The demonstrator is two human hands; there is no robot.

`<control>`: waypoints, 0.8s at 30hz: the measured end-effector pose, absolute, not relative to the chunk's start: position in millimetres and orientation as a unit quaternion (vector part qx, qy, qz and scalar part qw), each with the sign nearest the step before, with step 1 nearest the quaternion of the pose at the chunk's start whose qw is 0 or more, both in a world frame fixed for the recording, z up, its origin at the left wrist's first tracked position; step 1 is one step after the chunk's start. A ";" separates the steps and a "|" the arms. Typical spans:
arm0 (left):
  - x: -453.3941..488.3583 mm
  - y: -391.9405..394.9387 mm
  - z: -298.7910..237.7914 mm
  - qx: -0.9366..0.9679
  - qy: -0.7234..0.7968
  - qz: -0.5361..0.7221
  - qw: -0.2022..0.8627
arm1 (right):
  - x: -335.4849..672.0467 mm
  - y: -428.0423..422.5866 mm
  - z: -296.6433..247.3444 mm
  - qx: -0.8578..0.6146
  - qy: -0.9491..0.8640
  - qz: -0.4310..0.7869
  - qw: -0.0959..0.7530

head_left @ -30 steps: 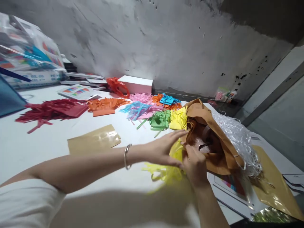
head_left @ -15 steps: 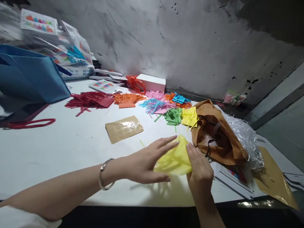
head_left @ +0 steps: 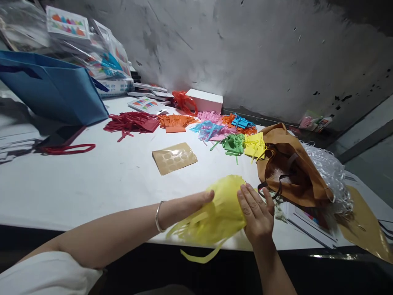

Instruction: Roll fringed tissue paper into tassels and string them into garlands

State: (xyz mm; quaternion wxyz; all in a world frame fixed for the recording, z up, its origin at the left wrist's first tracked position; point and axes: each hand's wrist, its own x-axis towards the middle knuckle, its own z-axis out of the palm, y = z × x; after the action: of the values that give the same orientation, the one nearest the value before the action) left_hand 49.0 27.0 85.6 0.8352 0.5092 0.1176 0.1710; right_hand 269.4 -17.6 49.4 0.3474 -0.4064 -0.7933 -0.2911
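A yellow fringed tissue-paper tassel (head_left: 221, 209) is held up over the table's front edge, its loose strips hanging to the lower left. My left hand (head_left: 190, 205) has it from the left, with the thumb in front and the other fingers hidden behind the paper. On the right side, my right hand (head_left: 256, 213) presses its fingers flat along the tassel; the thumb is hidden, apparently behind the sheet. Beyond my hands lies a brown sheet of clear round stickers (head_left: 175, 157). A green fringed bundle (head_left: 233, 144) and a yellow fringed bundle (head_left: 254, 145) are farther back.
Red (head_left: 135, 123), orange (head_left: 175, 122) and pink (head_left: 210, 117) fringed bundles line the back. A blue bag (head_left: 58, 90) stands left, by a red cord (head_left: 73, 149). A brown bag (head_left: 294, 176) and white shredded strips (head_left: 328, 176) lie right. A white box (head_left: 204, 100) touches the wall.
The tassel has been spread wider and its strips now hang down. My left hand has turned, its fingers passing behind the paper. The camera view has shifted slightly.
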 end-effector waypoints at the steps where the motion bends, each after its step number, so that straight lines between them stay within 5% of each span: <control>1: 54.9 16.8 78.4 0.489 0.099 0.131 0.857 | 271.7 -14.1 45.6 -0.407 -0.799 -0.290 0.334; 7: 89.0 -8.7 49.1 0.306 0.103 0.080 0.943 | 324.7 3.9 57.4 -0.407 -0.806 -0.313 0.294; 13: 58.0 12.4 69.6 0.377 0.230 0.100 0.892 | 353.7 -22.6 85.1 -0.440 -0.750 -0.414 0.269; 17: -13.6 36.4 62.4 0.391 0.330 0.137 0.848 | 295.6 -31.3 42.1 -0.439 -0.844 -0.226 0.212; 21: -101.3 48.0 54.4 0.487 0.526 0.158 0.679 | 233.3 -30.7 -6.5 -0.409 -0.879 -0.147 0.197; 24: -136.0 33.9 60.5 0.607 0.654 0.219 0.394 | 211.8 -32.1 -18.8 -0.409 -0.884 -0.100 0.205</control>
State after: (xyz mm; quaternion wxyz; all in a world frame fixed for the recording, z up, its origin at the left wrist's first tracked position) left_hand -136.0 33.9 60.5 0.3938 0.6074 0.6544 0.2187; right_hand 211.8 -32.1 -18.8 0.2055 -0.4086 -0.8837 -0.0998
